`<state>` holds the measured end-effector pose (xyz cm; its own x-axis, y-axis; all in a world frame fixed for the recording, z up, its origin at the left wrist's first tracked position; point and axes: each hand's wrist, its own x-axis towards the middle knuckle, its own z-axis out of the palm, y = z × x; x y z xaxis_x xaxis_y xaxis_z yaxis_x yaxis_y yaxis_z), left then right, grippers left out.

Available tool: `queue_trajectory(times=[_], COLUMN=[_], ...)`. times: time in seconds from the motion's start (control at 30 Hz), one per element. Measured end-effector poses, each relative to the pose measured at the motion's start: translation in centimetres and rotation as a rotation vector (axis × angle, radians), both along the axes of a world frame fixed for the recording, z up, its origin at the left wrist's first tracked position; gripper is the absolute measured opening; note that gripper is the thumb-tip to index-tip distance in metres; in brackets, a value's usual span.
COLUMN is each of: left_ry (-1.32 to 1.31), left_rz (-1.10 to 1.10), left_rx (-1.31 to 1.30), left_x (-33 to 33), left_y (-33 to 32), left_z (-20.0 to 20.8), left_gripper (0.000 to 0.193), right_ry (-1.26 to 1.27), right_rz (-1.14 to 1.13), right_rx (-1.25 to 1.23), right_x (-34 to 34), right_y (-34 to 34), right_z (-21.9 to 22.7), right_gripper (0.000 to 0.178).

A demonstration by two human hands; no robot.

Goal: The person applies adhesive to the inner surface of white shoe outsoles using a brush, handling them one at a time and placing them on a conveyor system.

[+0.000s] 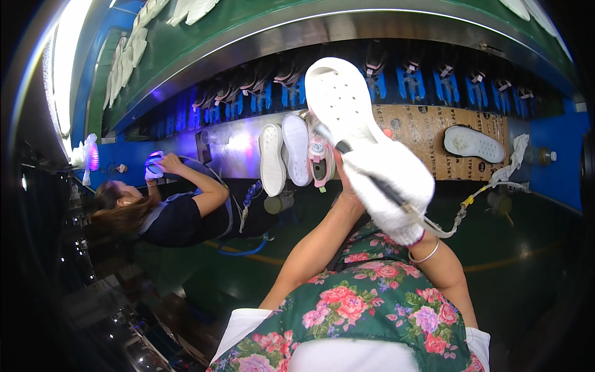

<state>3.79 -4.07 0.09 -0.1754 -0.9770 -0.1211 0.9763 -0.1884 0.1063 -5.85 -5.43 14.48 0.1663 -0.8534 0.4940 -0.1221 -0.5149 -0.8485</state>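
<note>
In front of me I hold up a white shoe sole [339, 93], tilted, its dotted inner side facing me. My left hand [350, 185], bare, is closed on the sole from beneath and mostly hidden behind it; one fingertip shows at the far edge. My right hand [393, 183], in a white knit glove, is wrapped round a brush with a dark handle [385, 188] and a clear hose at its end. The brush tip lies over the near left side of the sole. Left of it, a white sole [271, 160], a pale sole [295, 150] and a pink shoe [319, 162] stand side by side on the bench.
Cardboard [412, 133] covers the bench at right, bearing a dark-edged sole [474, 144]. A hose [460, 217] trails beside my right arm. Behind, several shoes sit on blue holders [409, 84] under a green shelf [260, 22]. A co-worker [180, 204] works at left.
</note>
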Motion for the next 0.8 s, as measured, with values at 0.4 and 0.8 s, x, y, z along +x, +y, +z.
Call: queue_trajectory(times=[0.4, 0.8], left_ry=[0.201, 0.14], left_rz=[-0.016, -0.145], left_rx=[0.035, -0.177], left_x=[1.0, 1.3], left_y=[-1.0, -2.9], left_z=[1.2, 3.1], left_gripper=[0.108, 0.112], right_ry=[0.081, 0.119], right_rz=[-0.057, 0.082], right_rx=[-0.061, -0.043], right_x=[-2.3, -2.2], right_y=[0.2, 1.3], right_z=[-1.8, -2.7], right_gripper=[0.027, 0.021])
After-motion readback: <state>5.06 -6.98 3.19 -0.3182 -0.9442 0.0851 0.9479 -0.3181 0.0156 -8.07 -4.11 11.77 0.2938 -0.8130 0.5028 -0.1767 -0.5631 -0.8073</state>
